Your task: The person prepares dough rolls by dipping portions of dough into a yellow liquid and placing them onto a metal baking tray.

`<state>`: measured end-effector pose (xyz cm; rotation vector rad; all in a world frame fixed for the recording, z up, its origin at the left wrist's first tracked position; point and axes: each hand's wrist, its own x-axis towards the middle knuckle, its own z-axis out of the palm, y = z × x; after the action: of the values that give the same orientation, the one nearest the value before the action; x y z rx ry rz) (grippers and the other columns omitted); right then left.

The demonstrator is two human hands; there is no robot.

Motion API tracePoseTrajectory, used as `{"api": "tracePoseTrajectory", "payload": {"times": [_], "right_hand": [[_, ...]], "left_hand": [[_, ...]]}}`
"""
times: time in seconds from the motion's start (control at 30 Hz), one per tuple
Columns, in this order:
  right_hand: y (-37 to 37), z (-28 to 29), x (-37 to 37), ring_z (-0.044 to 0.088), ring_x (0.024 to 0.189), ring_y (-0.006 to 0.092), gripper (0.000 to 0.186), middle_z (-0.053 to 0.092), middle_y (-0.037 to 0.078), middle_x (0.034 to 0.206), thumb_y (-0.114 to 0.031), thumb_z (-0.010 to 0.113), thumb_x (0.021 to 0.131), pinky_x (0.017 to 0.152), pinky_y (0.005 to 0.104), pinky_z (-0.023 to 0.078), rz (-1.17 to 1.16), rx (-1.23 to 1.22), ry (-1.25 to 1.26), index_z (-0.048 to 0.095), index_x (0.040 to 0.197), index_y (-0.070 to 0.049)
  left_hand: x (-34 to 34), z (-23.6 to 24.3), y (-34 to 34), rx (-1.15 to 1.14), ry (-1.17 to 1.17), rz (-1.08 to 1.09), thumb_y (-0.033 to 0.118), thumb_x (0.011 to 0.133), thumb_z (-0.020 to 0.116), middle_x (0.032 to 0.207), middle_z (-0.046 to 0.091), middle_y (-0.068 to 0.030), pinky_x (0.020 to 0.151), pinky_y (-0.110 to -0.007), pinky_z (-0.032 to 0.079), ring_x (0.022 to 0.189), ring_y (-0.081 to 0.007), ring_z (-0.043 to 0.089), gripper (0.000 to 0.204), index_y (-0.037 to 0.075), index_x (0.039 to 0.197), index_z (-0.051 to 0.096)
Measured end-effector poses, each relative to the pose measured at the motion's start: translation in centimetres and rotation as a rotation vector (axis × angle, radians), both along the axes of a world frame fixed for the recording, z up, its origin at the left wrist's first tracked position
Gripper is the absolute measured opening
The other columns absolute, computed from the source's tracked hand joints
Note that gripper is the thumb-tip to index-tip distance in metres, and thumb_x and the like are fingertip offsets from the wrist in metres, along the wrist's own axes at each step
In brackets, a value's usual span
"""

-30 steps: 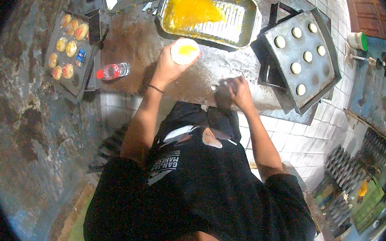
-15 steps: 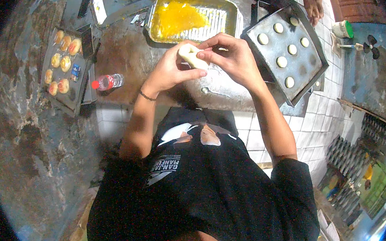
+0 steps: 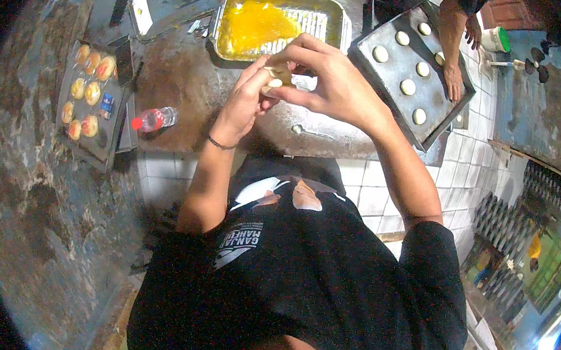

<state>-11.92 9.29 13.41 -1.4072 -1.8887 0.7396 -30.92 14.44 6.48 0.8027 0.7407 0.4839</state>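
Observation:
My left hand and my right hand meet around a pale piece of dough, both with curled fingers gripping it; much of the dough is hidden by them. Just beyond them sits a metal pan holding a yellow filling. Below my right hand, a spoon lies on the worn metal table.
A dark tray with several dough rounds is at right, where a co-worker's hand reaches in. At left are a tray of browned buns, a plastic bottle with red cap, and an empty metal tray. A white bucket stands far right.
My right hand has risen from the table to join my left, and the dough is now folded and mostly covered by fingers. A co-worker's arm has come onto the right tray.

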Motion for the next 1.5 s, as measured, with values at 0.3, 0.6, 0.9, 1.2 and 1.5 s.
{"api": "tracePoseTrajectory", "payload": {"times": [0.3,0.6,0.9,1.2,1.5], "right_hand": [[-1.0,0.8,-1.4,0.07,0.087,0.0258,0.031,0.069,0.014,0.09,-0.027,0.082,0.086,0.081,0.0356,0.058,-0.186,0.026,0.181,0.075,0.105,-0.003],[-0.4,-0.5,-0.3,0.075,0.083,0.0252,0.031,0.073,0.017,0.098,-0.025,0.08,0.089,0.079,0.0368,0.06,-0.312,-0.171,0.298,0.075,0.106,0.0],[-0.2,0.9,-0.1,0.061,0.117,0.0397,0.075,0.059,0.017,0.125,-0.042,0.086,0.076,0.093,0.0472,0.055,-0.051,0.158,-0.128,0.06,0.14,-0.012],[-0.9,-1.4,1.7,0.071,0.089,0.0173,0.027,0.074,0.01,0.101,-0.022,0.078,0.093,0.078,0.031,0.056,-0.347,-0.11,0.464,0.079,0.111,-0.003],[-3.8,-3.3,4.8,0.071,0.103,0.0171,0.023,0.071,0.005,0.109,-0.011,0.072,0.096,0.079,0.0265,0.063,-0.268,-0.584,1.529,0.062,0.117,-0.009]], "left_hand": [[-0.9,2.6,-0.8,-0.01,-0.029,0.116,0.023,0.104,0.052,0.092,0.06,0.0003,0.046,-0.016,0.03,0.06,-0.002,0.049,0.03,0.013,0.133,0.05],[0.1,2.4,-1.1,0.387,0.042,0.022,0.027,0.103,0.059,0.095,0.061,0.0017,0.053,-0.018,0.039,0.071,-0.0021,0.052,0.028,0.011,0.126,0.054],[1.3,2.1,-1.3,-0.05,-0.049,0.246,0.02,0.097,0.057,0.097,0.062,0.0002,0.053,-0.019,0.041,0.071,-0.004,0.055,0.027,0.008,0.122,0.058],[2.3,3.3,-0.2,-0.02,-0.18,0.119,0.025,0.102,0.058,0.092,0.06,-0.0002,0.046,-0.017,0.032,0.065,-0.0024,0.047,0.04,0.009,0.137,0.048],[8.7,4.6,0.2,0.746,0.02,0.278,0.016,0.093,0.074,0.107,0.067,-0.0075,0.085,-0.027,0.055,0.094,-0.0134,0.065,0.035,0.004,0.122,0.058]]}}
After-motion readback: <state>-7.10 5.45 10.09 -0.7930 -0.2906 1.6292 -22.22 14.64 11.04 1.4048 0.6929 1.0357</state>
